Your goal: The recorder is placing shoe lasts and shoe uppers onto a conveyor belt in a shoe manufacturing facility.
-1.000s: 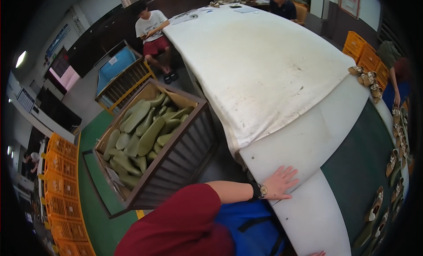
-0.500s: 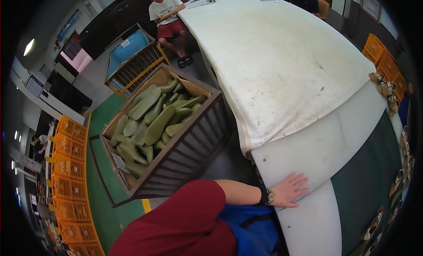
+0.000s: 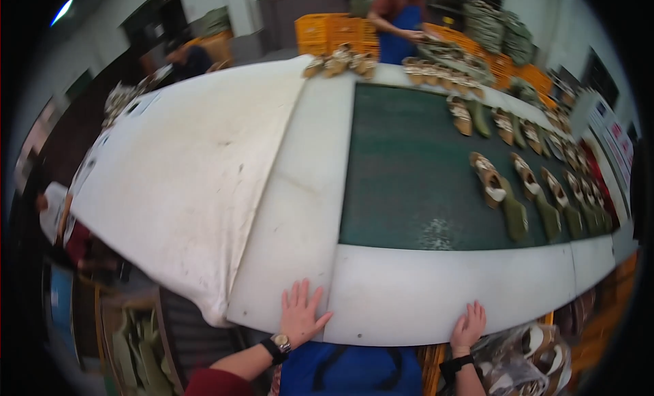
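Note:
My left hand (image 3: pixel 301 314) lies flat on the white panel (image 3: pixel 283 225) at the near edge of the table, fingers spread, with a watch on the wrist. My right hand (image 3: pixel 469 326) rests at the near edge of the white border (image 3: pixel 449 280), fingers stretched out and holding nothing. Beyond that border lies a dark green belt (image 3: pixel 402 171). On its right side stand two rows of strappy sandals (image 3: pixel 487 174), with green shoe lasts (image 3: pixel 514 215) beside them.
A white cloth (image 3: pixel 191 157) covers the table's left part. A bin of green lasts (image 3: pixel 160 321) stands at lower left, and bagged shoes (image 3: pixel 538 358) lie below my right hand. Across the table a person in a blue apron (image 3: pixel 400 35) works near orange crates (image 3: pixel 337 33).
My view has swung right, from the bin of lasts toward the green belt. The left hand stays flat on the white panel; my right hand has come into view at the table edge.

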Demonstrator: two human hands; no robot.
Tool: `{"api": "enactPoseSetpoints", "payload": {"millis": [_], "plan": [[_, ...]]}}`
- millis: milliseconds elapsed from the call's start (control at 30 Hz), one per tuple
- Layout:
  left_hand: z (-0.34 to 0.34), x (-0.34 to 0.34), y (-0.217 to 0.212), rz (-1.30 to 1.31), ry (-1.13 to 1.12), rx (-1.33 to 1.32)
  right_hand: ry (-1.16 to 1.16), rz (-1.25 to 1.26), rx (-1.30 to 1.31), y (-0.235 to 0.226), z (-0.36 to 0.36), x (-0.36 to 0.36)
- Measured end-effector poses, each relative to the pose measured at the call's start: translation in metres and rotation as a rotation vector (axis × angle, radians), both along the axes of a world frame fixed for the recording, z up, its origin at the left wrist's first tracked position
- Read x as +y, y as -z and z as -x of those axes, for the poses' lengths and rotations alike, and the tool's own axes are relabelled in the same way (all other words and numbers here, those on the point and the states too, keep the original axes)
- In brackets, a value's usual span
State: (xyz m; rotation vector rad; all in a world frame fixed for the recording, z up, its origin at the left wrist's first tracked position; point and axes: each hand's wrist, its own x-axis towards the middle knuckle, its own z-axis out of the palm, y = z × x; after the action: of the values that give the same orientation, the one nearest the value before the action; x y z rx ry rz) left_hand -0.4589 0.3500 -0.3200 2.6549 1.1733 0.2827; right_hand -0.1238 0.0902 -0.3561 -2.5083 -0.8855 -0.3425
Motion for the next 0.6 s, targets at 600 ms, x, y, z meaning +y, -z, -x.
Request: {"api": "enactPoseSetpoints", "payload": {"millis": [600], "plan": [[-0.002,0.003,0.015,0.004,0.172,0.006,0.028,-0.044,-0.073,-0.005,0.013,0.003]]}}
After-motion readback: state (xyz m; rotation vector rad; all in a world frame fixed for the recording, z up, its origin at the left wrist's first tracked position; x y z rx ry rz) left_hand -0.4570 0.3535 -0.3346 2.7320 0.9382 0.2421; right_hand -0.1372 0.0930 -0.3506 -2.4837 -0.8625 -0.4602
